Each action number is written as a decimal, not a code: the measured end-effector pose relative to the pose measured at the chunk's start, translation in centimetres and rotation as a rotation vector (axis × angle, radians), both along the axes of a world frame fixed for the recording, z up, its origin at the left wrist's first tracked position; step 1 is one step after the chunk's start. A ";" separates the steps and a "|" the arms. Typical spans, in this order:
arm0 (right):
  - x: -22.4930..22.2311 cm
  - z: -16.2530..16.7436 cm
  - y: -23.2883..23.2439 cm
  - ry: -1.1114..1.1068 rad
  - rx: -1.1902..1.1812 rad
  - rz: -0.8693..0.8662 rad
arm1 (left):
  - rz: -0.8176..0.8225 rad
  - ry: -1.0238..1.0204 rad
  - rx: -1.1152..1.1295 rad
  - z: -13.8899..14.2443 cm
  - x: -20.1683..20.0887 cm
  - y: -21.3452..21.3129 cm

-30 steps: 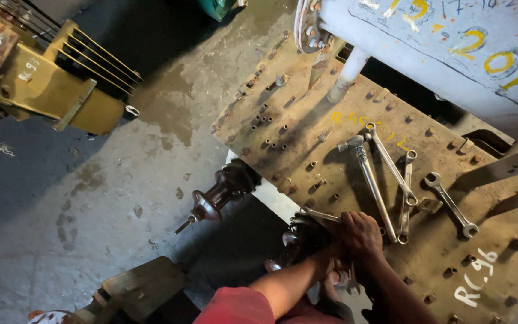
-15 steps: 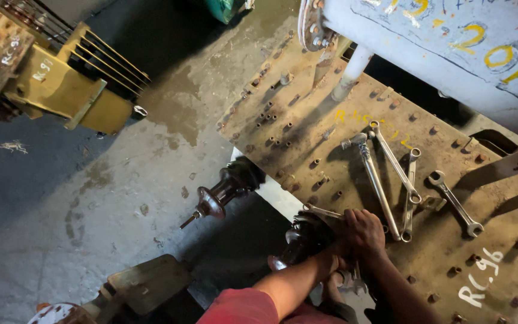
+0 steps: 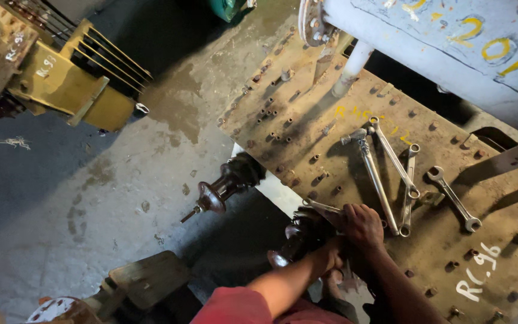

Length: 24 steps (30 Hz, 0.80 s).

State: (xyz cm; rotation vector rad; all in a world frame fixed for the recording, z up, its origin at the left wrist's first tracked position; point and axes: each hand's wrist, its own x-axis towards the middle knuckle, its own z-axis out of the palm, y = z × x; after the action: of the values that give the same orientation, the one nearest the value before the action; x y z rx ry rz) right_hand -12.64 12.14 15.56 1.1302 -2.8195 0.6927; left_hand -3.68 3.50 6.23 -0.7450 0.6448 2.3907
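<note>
My right hand (image 3: 362,225) gripped a wrench (image 3: 322,207) at the plate's (image 3: 439,264) near-left edge, handle pointing left; my left hand (image 3: 330,255), seemingly closed, held the dark insulator (image 3: 304,234) just below.

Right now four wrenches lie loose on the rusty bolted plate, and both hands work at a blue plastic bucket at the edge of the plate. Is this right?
Not quite. The head view shows no bucket: the left hand and the right hand work at a dark ribbed insulator at the edge of the rusty bolted plate. The four wrenches do lie loose on the plate.
</note>
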 end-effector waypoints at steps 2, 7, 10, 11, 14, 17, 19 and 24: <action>0.0 0.3 0.1 -0.022 -0.067 0.023 | 0.071 -0.029 -0.096 -0.2 0.9 -0.4; -0.1 -0.3 1.4 -0.085 -0.049 0.009 | 0.240 -0.031 -0.331 -2.9 3.7 0.7; 0.6 -0.9 2.7 -0.076 0.022 0.005 | 0.228 -0.005 -0.400 -4.1 5.0 1.4; 1.0 -0.9 3.5 -0.039 -0.038 0.023 | 0.208 0.012 -0.428 -3.8 5.2 1.3; 3.8 -0.2 6.7 -0.018 -0.233 -0.088 | 0.106 0.148 -0.596 -1.3 4.0 0.2; 8.5 0.8 10.8 -0.328 -0.614 -0.360 | -0.047 0.480 -1.083 2.8 1.5 -0.8; 12.0 0.9 13.8 -0.375 -0.632 -0.566 | -0.171 0.757 -1.515 5.2 0.0 -0.9; 18.9 -0.2 18.5 -0.826 -0.850 -1.030 | -0.238 1.056 -1.748 7.4 -5.2 0.7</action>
State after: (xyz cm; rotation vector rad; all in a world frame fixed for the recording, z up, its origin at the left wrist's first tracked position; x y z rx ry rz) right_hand 6.27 30.62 15.37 -0.8331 -2.4205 2.1024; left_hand -8.90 4.22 13.63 0.2387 3.0389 1.2540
